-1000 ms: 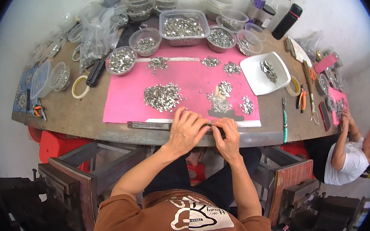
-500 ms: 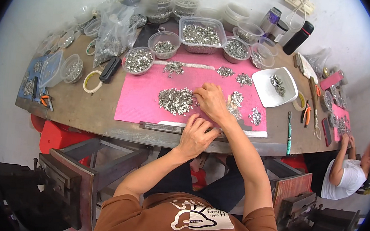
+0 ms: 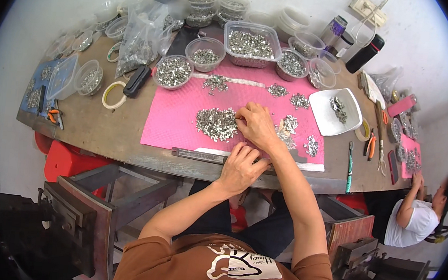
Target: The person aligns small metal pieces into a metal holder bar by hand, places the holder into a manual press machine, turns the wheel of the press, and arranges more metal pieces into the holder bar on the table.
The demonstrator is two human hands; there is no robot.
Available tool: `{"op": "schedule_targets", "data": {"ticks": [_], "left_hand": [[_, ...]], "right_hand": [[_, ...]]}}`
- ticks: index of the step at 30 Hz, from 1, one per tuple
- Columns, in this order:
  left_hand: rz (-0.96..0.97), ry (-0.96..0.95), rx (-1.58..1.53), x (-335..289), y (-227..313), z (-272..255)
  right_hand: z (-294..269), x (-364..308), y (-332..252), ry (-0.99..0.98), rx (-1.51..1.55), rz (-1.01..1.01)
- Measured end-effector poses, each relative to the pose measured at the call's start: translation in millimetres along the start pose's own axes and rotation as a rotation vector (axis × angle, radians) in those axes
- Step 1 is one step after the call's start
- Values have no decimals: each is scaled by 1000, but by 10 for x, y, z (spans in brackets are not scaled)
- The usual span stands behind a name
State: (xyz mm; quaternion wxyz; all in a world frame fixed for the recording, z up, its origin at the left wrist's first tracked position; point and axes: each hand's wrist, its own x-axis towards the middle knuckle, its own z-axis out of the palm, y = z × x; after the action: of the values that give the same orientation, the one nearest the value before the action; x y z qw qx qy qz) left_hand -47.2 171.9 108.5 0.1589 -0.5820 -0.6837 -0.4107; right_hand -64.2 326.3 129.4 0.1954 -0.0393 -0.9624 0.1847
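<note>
A large heap of small shiny metal pieces (image 3: pixel 216 124) lies on the pink mat (image 3: pixel 170 111). At its right edge are the bent fingertips of my right hand (image 3: pixel 258 126), touching the pieces; whatever is between them is hidden. My left hand (image 3: pixel 240 168) rests closer to me, at the mat's front edge, thumb and fingers drawn together over a dark metal bar (image 3: pixel 197 155). What the left fingers pinch is too small to make out. Smaller piles of metal bits (image 3: pixel 312 146) lie to the right of my right hand, and others toward the back of the mat.
Behind the mat stand a square clear tub (image 3: pixel 252 60) and round tubs (image 3: pixel 174 72) of metal bits. A white tray (image 3: pixel 319 113) sits at the right, near pliers (image 3: pixel 371 145) and a green toothbrush-like tool (image 3: pixel 349 169). Tape (image 3: pixel 112 103) lies left. Another person (image 3: pixel 414 218) works at far right.
The whole view has shifted and turned slightly. Both hands stay in nearly the same place, the right at the heap's edge and the left over the bar, with only small finger movement.
</note>
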Motion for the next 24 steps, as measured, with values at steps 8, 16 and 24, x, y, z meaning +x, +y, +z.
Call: {"op": "schedule_targets", "data": {"ticks": [8,16,24], "left_hand": [[-41,-17,-58,4,4,-24],[-47,8,-78,25,15,-35],[-38,-1,-73,15,7,-22]], "right_hand": [[-25,-9,-24,-26,86,37],[-83,-64,40,25,104,-26],[-38,-53,84,-14,30,-103]]}}
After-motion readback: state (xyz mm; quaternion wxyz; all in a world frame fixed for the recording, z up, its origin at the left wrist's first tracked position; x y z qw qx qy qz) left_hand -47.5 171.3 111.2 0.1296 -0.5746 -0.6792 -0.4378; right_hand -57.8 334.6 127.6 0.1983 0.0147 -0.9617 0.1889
